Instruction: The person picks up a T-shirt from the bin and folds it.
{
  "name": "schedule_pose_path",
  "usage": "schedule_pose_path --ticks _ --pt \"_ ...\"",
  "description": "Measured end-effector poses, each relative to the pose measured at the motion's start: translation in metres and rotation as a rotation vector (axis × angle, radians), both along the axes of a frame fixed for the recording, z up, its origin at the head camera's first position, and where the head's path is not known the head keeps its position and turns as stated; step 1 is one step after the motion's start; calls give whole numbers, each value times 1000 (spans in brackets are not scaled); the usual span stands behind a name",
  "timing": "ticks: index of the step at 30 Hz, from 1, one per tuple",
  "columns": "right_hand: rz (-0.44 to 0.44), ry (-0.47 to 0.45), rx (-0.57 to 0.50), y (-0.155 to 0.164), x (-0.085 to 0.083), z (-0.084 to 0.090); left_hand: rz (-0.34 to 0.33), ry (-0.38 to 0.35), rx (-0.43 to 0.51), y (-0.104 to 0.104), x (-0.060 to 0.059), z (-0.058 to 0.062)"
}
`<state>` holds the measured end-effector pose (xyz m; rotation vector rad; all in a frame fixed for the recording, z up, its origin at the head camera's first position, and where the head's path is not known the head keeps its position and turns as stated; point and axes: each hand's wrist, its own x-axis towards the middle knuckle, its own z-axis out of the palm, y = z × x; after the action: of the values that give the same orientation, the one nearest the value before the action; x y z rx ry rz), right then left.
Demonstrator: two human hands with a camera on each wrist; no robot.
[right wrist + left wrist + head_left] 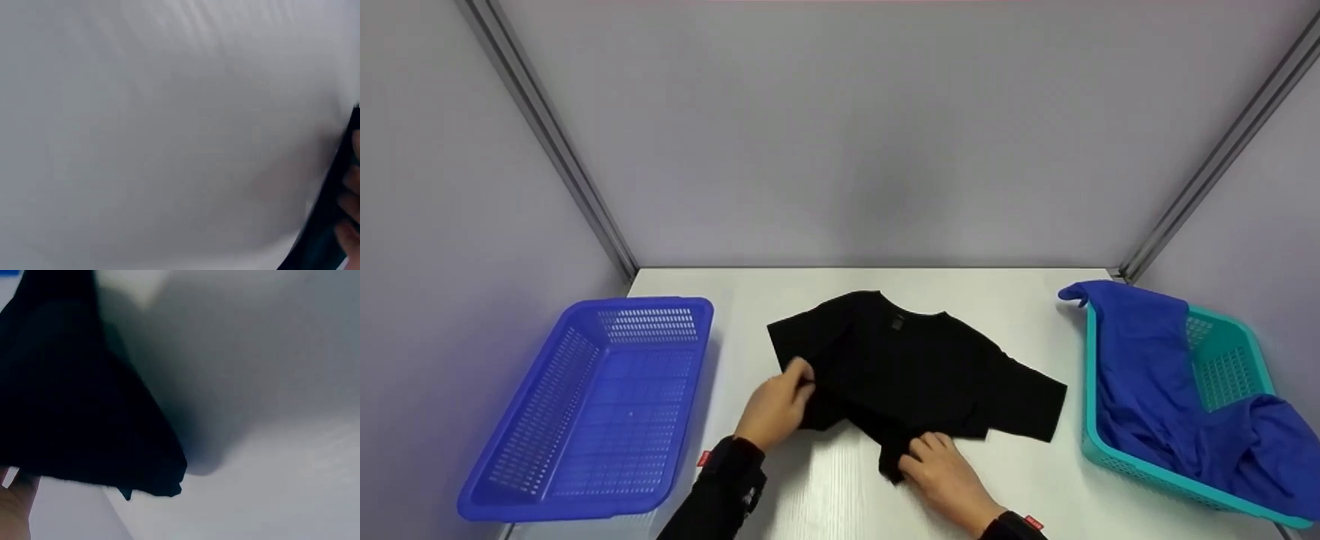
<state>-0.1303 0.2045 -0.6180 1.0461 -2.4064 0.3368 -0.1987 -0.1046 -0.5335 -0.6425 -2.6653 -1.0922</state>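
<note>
Black shirt point(915, 367) lies half folded at the middle of the white table point(810, 480), between a blue basket point(592, 412) and a teal basket point(1222, 420) holding blue cloth point(1147, 375). The left hand point(776, 409) pinches its left edge, and the right hand point(945, 469) grips the lower fold.

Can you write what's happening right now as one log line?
left hand grips black T-shirt left edge | right hand pinches bottom hem | shirt on white table
</note>
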Motion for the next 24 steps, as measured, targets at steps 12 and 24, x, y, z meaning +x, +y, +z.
schedule_pose_path --ticks 12,24 --pt "39 -169 133 -7 12 8 65 -59 532 -28 -9 13" --pt "126 -1078 -652 6 7 52 169 22 760 -49 -12 27"
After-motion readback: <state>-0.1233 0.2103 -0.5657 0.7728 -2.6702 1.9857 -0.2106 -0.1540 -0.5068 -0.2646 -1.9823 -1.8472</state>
